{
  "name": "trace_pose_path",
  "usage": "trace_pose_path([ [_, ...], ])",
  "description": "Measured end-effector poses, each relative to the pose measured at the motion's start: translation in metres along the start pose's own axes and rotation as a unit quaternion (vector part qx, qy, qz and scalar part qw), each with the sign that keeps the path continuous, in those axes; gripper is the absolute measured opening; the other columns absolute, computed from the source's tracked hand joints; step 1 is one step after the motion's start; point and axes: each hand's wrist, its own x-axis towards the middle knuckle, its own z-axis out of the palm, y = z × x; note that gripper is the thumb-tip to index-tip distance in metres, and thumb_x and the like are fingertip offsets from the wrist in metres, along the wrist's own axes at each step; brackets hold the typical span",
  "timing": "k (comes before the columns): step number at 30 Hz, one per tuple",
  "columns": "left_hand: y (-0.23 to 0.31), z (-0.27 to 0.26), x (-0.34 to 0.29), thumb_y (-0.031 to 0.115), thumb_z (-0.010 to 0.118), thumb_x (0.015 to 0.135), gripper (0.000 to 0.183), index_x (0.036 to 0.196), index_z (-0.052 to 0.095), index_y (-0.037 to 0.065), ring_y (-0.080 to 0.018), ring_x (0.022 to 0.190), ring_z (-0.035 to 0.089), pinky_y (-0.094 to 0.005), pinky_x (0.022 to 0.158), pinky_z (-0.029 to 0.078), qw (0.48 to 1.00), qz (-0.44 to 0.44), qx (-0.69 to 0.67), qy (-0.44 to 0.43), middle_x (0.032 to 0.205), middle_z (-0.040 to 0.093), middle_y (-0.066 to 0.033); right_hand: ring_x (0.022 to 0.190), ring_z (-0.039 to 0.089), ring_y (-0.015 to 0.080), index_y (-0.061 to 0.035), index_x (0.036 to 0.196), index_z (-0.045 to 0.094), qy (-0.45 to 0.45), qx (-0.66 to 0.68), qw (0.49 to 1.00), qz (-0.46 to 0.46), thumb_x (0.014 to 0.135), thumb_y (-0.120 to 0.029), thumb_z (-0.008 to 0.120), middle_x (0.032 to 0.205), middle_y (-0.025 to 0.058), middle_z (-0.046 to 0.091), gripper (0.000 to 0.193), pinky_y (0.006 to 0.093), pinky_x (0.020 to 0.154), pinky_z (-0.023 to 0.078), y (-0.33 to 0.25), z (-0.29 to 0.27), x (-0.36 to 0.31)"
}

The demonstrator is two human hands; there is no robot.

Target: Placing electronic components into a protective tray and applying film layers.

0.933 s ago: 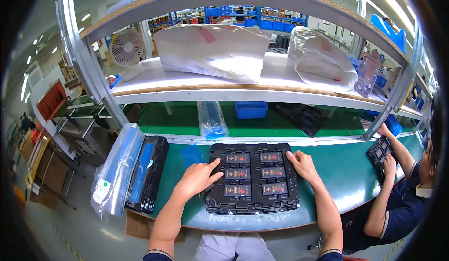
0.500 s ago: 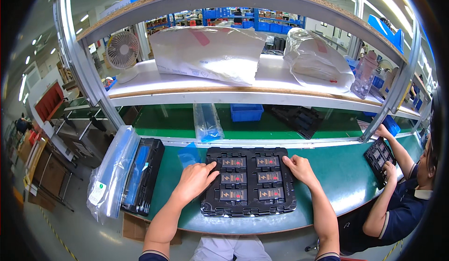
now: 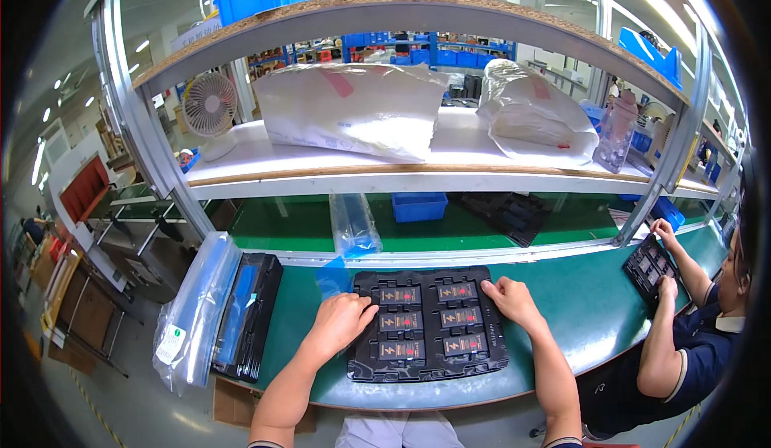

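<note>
A black plastic tray (image 3: 419,364) lies flat on the green bench, close to its front edge. Two columns of small flat dark battery-like blocks (image 3: 400,321), each printed with a lightning bolt, sit in its pockets. My left hand (image 3: 341,319) is closed on the tray's upper left edge, with its fingers curled and partly hidden. At the upper right corner, my right hand (image 3: 510,299) grips the rim, thumb on top. A blue film piece (image 3: 332,278) lies just beyond my left hand.
Left of the tray stand a black tray stack (image 3: 261,319) and a clear bag of blue sheets (image 3: 193,311). Behind are a clear bag (image 3: 353,223), a blue bin (image 3: 419,206) and a shelf (image 3: 401,177). At right, a co-worker (image 3: 683,352) handles another black tray (image 3: 649,267).
The view has tilted up a little, so the bench appears lower. My left fingers have curled in more at the tray edge. The tray stays in place between my hands.
</note>
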Motion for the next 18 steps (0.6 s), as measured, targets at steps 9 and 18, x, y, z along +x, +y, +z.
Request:
trace_pose_path([
  [9, 0.015, -0.013, 0.006, 0.005, 0.063, 0.078, 0.011, 0.088, 0.066, 0.003, -0.0268, 0.071, 0.056, -0.0366, 0.069, 0.045, 0.956, 0.047, -0.113, 0.265, 0.074, 0.057, -0.0097, 0.072, 0.062, 0.0362, -0.0008, 0.071, 0.061, 0.056, -0.142, 0.987, -0.056, 0.087, -0.041, 0.053, 0.071, 0.0184, 0.063, 0.044, 0.0437, 0.067, 0.048, -0.022, -0.003, -0.02],
  [18, 0.048, 0.0, -0.009, -0.009, 0.063, 0.077, 0.042, 0.118, 0.056, 0.0, -0.0124, 0.092, 0.056, -0.0218, 0.072, 0.049, 0.897, 0.073, -0.4, 0.175, 0.106, 0.056, -0.011, 0.088, 0.057, 0.0169, 0.0016, 0.093, 0.063, -0.202, 0.322, 0.902, -0.202, 0.095, -0.025, 0.049, 0.09, 0.01, 0.06, 0.029, 0.0292, 0.081, 0.045, -0.057, 0.005, -0.04],
])
